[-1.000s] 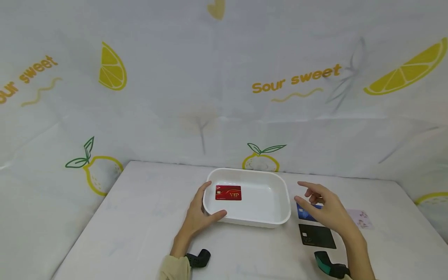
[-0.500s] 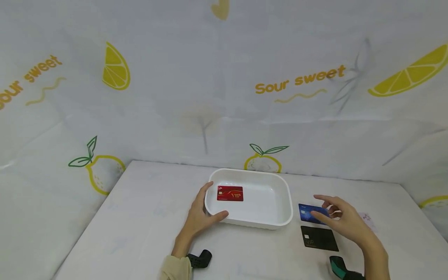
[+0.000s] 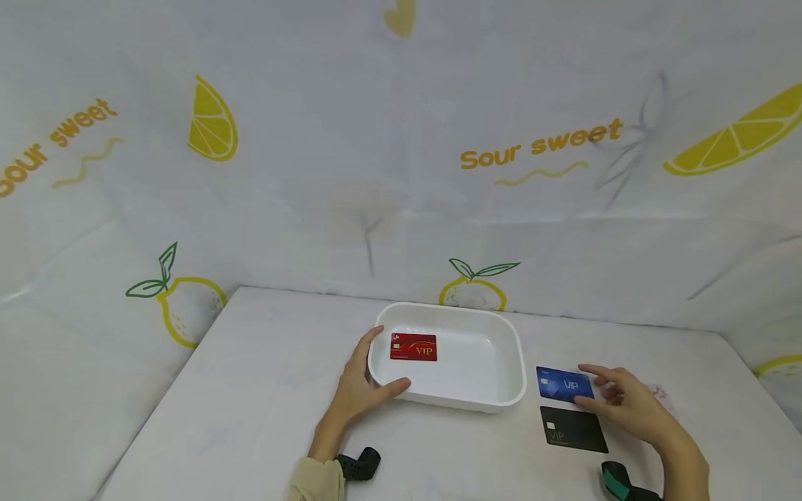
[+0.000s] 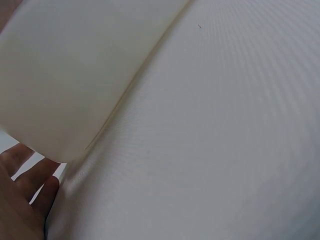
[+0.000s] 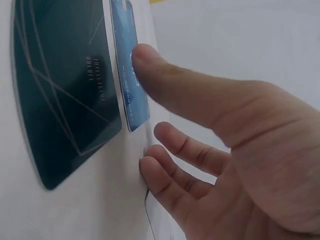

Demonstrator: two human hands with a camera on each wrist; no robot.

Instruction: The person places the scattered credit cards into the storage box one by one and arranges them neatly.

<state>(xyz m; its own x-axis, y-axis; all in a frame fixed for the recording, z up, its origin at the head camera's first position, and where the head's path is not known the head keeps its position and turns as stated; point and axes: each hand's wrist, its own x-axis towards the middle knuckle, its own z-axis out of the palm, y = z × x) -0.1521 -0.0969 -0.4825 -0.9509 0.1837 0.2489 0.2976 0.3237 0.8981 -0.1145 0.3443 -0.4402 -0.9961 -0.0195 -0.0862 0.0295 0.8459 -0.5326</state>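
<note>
The left hand [image 3: 358, 388] holds the left end of the white tray [image 3: 466, 401], thumb on the near rim and fingers spread round the side. A red card [image 3: 413, 347] lies flat inside. The right hand [image 3: 635, 409] is at the right end of the blue card [image 3: 559, 384], which lies flat on the white table [image 3: 250, 417] beside the tray. That hand's thumb and pointing finger are apart; I can't quite tell if they touch the card. The other fingers bend loosely. A black card [image 3: 573, 429] lies just nearer the person.
</note>
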